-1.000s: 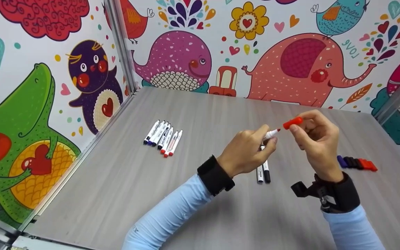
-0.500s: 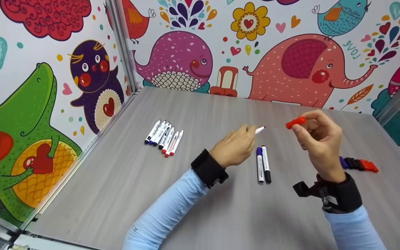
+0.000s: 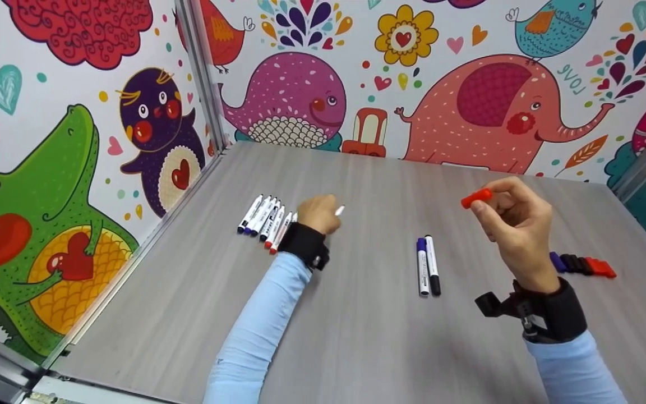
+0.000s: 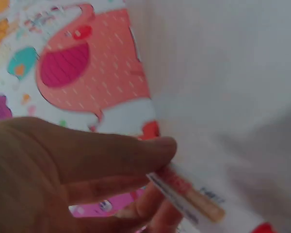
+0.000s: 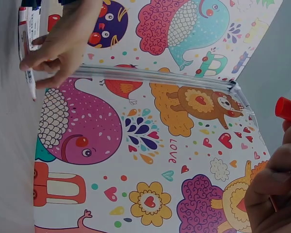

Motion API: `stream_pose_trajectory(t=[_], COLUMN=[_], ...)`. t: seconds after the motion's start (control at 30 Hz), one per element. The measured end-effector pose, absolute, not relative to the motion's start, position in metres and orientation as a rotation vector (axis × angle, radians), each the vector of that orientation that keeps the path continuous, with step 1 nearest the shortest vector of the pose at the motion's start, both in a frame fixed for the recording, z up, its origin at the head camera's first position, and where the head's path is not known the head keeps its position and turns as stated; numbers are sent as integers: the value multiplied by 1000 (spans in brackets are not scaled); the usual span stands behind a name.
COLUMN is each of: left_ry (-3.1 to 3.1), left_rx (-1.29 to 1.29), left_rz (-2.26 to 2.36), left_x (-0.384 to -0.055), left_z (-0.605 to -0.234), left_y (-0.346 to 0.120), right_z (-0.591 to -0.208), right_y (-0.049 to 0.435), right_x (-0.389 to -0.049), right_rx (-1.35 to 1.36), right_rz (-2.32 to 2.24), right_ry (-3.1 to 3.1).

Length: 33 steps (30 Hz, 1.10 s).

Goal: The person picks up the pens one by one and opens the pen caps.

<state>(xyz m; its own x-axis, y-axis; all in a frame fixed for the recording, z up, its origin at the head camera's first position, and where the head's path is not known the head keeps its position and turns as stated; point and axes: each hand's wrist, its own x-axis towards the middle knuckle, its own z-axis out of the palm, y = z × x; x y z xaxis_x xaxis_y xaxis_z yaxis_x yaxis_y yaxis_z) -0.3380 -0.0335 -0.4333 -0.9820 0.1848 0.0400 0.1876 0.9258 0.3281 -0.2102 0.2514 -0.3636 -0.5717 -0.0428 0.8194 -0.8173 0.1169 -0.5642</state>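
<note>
My left hand [image 3: 319, 213] pinches an uncapped whiteboard marker [image 3: 340, 210], just right of a row of white uncapped markers [image 3: 266, 217]. Up close in the left wrist view, the marker's printed barrel [image 4: 186, 196] passes under the thumb and shows red lettering. Its tip points down in the right wrist view, where the left hand [image 5: 63, 46] also appears. Raised over the right part of the table, my right hand [image 3: 516, 224] holds a red marker cap [image 3: 476, 198] between thumb and fingers. The hollow end of that cap [image 5: 286, 109] shows in the right wrist view.
Two whiteboard markers lie side by side mid-table, one with a blue cap [image 3: 422, 266] and one with a black end [image 3: 433, 266]. A line of blue, black and red caps [image 3: 582, 264] lies right of the right wrist. Printed cartoon walls [image 3: 379, 84] enclose the table [image 3: 356, 331].
My left hand has carried the uncapped marker away from the red cap, leftward across the table to the marker row. The right hand stays almost still with the cap.
</note>
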Motion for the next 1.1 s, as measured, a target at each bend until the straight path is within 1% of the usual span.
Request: stream_pose_trajectory(t=[0.17,0.37,0.77,1.1], left_ry=[-3152,-3159,-3056,-3021], left_rx=[-38,133,184,195], left_rz=[-471,-521,-614,-624], left_x=[-355,-365,-372,-367], left_z=[-445,-454,-463,-455], left_y=[-56,-70,-81,-84], right_z=[-364,-364,-364,-365], right_y=[250,250,250,249], right_x=[-210,-210,-210,-210], right_rx=[830,819,824,771], right_rz=[1479,1464,1457,1416], right_ry=[-1778,-1780,-1809,-1806])
